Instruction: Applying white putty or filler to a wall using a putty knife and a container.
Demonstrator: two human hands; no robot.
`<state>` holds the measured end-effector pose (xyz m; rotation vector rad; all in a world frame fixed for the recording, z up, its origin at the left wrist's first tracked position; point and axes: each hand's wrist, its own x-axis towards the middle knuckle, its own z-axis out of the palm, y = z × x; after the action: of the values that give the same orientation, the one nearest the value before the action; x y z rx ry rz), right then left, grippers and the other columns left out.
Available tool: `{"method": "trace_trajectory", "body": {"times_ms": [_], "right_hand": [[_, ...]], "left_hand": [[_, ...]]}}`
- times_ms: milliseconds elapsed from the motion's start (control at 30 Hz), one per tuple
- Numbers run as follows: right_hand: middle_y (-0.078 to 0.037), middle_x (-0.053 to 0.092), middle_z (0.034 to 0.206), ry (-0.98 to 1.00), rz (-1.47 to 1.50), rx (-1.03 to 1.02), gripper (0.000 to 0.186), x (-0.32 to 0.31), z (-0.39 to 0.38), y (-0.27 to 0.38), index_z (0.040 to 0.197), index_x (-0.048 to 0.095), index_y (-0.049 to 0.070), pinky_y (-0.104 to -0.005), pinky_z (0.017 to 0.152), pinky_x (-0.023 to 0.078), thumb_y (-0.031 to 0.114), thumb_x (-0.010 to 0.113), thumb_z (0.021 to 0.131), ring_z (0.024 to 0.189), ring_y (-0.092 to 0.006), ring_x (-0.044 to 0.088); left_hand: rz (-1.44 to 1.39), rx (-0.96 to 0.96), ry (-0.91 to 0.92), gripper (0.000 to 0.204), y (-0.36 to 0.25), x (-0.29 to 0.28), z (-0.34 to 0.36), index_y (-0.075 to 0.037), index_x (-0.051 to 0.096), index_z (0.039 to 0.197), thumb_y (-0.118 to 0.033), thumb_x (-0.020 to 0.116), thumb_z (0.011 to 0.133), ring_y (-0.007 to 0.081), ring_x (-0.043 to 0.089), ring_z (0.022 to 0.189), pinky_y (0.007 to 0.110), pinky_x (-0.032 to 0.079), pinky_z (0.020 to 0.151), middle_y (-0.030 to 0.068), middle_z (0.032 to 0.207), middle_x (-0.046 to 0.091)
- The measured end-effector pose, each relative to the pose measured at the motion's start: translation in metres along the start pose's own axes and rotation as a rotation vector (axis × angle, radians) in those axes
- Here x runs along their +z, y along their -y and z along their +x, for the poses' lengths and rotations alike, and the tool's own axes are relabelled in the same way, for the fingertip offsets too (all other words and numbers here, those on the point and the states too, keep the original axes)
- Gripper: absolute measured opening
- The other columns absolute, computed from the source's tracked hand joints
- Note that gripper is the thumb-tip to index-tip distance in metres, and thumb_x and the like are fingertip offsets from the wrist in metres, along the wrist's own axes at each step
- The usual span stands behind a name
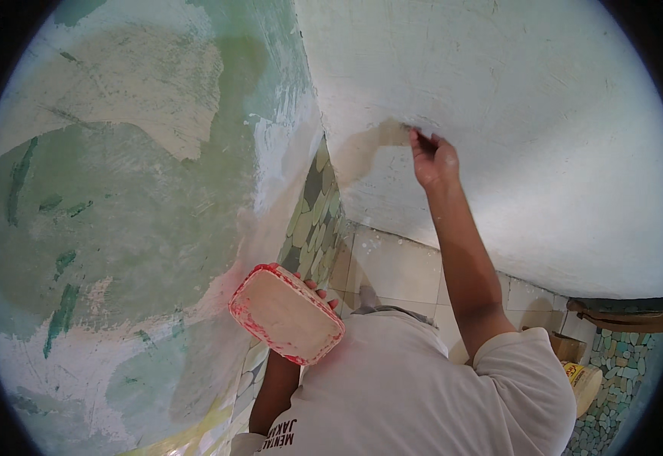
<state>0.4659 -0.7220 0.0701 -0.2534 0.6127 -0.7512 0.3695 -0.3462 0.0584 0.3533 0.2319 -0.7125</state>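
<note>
the left hand (322,292), fingers curled along its side, holds the red plastic tub (271,268) before the white t-shirt (392,365), probably to keep it handy. the right hand (438,161) is up at the pale wall (544,144), fingers nearly closed; whether they grip a tool i can't tell. beige paste (290,313) coats the tub, rim smeared.

Head-worn fisheye, looking down, fairly near

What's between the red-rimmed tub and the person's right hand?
From the red-rimmed tub to the right hand, the head view shows left fingertips, then pale floor tiles, then the white wall.
</note>
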Motion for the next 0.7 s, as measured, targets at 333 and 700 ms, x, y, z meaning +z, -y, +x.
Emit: {"method": "trace_trajectory", "body": {"times_ms": [333, 700], "right_hand": [[-0.018, 0.061, 0.092, 0.116, -0.158, 0.077, 0.021, -0.039, -0.015, -0.060, 0.093, 0.053, -0.005, -0.0399, 0.080, 0.052, 0.008, 0.037, 0.091, 0.086, -0.0257, 0.059], [-0.021, 0.059, 0.095, 0.163, 0.026, 0.195, 0.017, 0.033, -0.031, -0.046, 0.097, 0.048, -0.005, -0.0425, 0.087, 0.053, 0.005, 0.037, 0.091, 0.090, -0.0323, 0.059]], "left_hand": [[-0.057, -0.007, 0.157, 0.051, 0.002, 0.004, -0.004, -0.012, 0.041, 0.132, -0.044, 0.040, 0.092, 0.0336, 0.056, 0.106, 0.060, 0.037, 0.097, 0.0135, 0.120, 0.055], [-0.026, 0.035, 0.014, 0.048, 0.003, -0.006, -0.014, -0.012, 0.042, 0.130, -0.042, 0.041, 0.092, 0.0326, 0.056, 0.105, 0.059, 0.041, 0.095, 0.0122, 0.118, 0.055]]}}
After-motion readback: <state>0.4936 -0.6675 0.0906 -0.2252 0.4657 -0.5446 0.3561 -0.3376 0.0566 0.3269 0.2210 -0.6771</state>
